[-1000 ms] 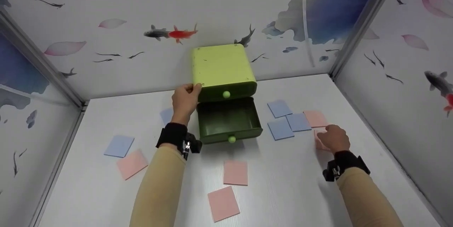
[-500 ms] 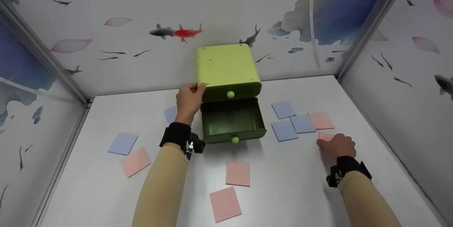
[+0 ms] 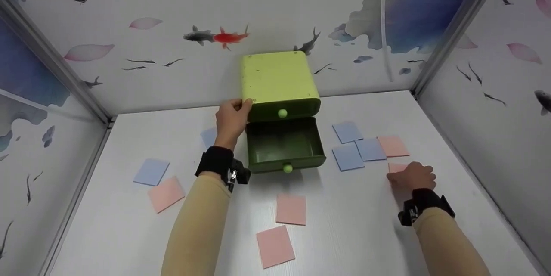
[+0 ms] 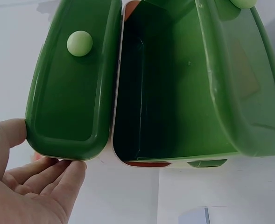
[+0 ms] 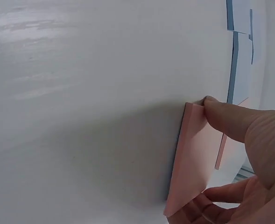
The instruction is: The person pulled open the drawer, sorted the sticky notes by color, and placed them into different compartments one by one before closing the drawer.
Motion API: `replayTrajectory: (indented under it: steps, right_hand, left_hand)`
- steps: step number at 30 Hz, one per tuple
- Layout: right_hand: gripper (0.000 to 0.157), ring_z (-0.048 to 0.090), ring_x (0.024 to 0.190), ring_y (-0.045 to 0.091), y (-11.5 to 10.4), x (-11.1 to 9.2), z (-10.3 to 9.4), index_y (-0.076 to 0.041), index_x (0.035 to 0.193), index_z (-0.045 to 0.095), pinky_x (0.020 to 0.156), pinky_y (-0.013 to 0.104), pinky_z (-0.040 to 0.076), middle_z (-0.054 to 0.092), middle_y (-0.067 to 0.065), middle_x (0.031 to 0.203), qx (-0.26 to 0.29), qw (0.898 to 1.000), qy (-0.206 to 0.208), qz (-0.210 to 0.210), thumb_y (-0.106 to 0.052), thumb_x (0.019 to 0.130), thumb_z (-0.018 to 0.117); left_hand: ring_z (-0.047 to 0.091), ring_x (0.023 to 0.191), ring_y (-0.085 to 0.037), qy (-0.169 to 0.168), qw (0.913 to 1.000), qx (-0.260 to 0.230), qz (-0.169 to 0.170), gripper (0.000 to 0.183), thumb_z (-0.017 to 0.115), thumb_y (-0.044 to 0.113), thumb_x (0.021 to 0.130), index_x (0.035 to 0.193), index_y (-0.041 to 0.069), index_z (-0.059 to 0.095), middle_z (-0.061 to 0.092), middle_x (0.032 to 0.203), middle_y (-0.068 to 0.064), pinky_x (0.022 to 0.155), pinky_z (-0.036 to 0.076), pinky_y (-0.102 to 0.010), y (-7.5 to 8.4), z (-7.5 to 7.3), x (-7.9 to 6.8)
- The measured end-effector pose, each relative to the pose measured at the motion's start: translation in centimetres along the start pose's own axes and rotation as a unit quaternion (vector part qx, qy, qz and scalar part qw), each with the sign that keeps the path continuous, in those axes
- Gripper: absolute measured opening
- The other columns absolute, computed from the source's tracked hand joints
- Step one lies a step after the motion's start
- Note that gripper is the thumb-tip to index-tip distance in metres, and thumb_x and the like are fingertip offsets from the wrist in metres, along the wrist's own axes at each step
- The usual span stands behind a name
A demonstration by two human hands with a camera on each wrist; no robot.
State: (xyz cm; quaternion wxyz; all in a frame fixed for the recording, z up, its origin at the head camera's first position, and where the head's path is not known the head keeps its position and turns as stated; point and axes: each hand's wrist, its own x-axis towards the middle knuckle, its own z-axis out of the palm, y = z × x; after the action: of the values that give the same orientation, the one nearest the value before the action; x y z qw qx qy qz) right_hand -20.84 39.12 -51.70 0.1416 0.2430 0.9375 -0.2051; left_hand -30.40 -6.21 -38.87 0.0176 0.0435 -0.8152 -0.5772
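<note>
In the head view, a small two-drawer box [image 3: 280,78] with a lime top stands against the back wall. Its lower drawer [image 3: 286,149] is pulled out and holds nothing; the upper one [image 4: 72,88] is closed. My left hand [image 3: 232,123] grips the front left corner of the box, thumb at the top edge and fingers along the side. Over at the right, my right hand [image 3: 413,177] holds a pink square pad [image 5: 193,154] by opposite edges, thumb on one and fingers on the other. The pad sits at the tabletop, partly covered by the hand.
Blue square pads [image 3: 348,157] and another pink pad [image 3: 393,146] lie right of the drawer. Two pink pads [image 3: 291,209] lie in front of it. Leftward are a blue pad [image 3: 151,172], a pink pad [image 3: 166,194] and a partly hidden blue pad [image 3: 208,137].
The head view has shifted slightly. My right hand has moved a little toward the front over the pink pad, its fingers settling at the pad's edges. My left hand stays on the box.
</note>
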Motion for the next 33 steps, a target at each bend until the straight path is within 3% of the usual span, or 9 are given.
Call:
replayTrajectory:
  steps: [7,9,13,16,19,27,33]
  right_hand:
    - [0.083,0.046,0.09,0.04,-0.2,-0.7,-0.4,0.024,0.117,0.041,0.078,0.052,0.044,0.045,0.038,0.105,-0.003,1.0,0.006,-0.006,-0.045,0.08,0.07]
    - [0.079,0.048,0.085,0.037,-0.3,-0.9,-0.6,0.023,0.115,0.042,0.074,0.049,0.045,0.051,0.034,0.099,0.004,1.0,0.006,-0.012,-0.043,0.082,0.07]
    - [0.053,0.053,0.074,0.029,0.0,-0.7,-0.8,0.017,0.105,0.052,0.062,0.038,0.046,0.06,0.024,0.087,0.042,0.999,0.026,-0.02,-0.03,0.086,0.066]
    - [0.039,0.056,0.073,0.029,0.2,-0.5,-0.9,0.016,0.103,0.056,0.059,0.036,0.047,0.062,0.027,0.091,0.065,0.996,0.051,-0.026,-0.019,0.087,0.059]
    - [0.036,0.057,0.075,0.03,0.3,-0.5,-1.0,0.017,0.105,0.057,0.06,0.037,0.049,0.063,0.032,0.099,0.077,0.994,0.069,-0.031,-0.013,0.086,0.054]
    - [0.039,0.062,0.082,0.035,-0.6,-1.1,-1.6,0.019,0.112,0.058,0.07,0.045,0.053,0.061,0.037,0.113,0.077,0.993,0.077,-0.042,-0.009,0.085,0.054]
    - [0.044,0.063,0.093,0.043,-1.1,-1.5,-2.4,0.019,0.117,0.056,0.079,0.051,0.053,0.059,0.037,0.118,0.059,0.994,0.07,-0.06,-0.013,0.087,0.054]
  left_hand:
    - [0.059,0.081,-0.022,-0.007,0.9999,0.008,-0.009,0.032,0.054,0.039,0.099,0.098,0.008,0.063,0.053,0.083,-0.004,0.068,0.046,-0.029,0.0,0.1,0.0]
    - [0.061,0.085,-0.024,-0.007,0.9999,0.007,-0.009,0.033,0.054,0.038,0.099,0.102,0.007,0.064,0.055,0.086,-0.005,0.069,0.046,-0.029,0.0,0.1,0.0]
    - [0.064,0.094,-0.029,-0.001,1.0,0.005,-0.008,0.033,0.054,0.038,0.099,0.111,0.009,0.065,0.058,0.093,-0.005,0.072,0.048,-0.029,0.1,0.1,0.0]
    - [0.064,0.09,-0.03,0.005,0.9999,0.015,0.0,0.033,0.054,0.038,0.1,0.102,0.007,0.065,0.054,0.085,-0.004,0.069,0.048,-0.028,0.1,0.1,0.0]
    - [0.063,0.086,-0.031,0.007,0.9997,0.024,0.005,0.034,0.053,0.038,0.1,0.095,0.006,0.062,0.05,0.079,-0.004,0.067,0.045,-0.029,0.1,0.1,-0.1]
    - [0.065,0.095,-0.029,0.003,0.9997,0.022,-0.005,0.035,0.053,0.038,0.1,0.116,0.009,0.065,0.06,0.098,-0.008,0.075,0.048,-0.031,0.2,0.1,-0.1]
    - [0.064,0.086,-0.027,0.005,0.9997,0.024,0.002,0.032,0.053,0.038,0.1,0.103,0.008,0.064,0.056,0.089,-0.006,0.07,0.046,-0.031,0.2,0.1,-0.2]
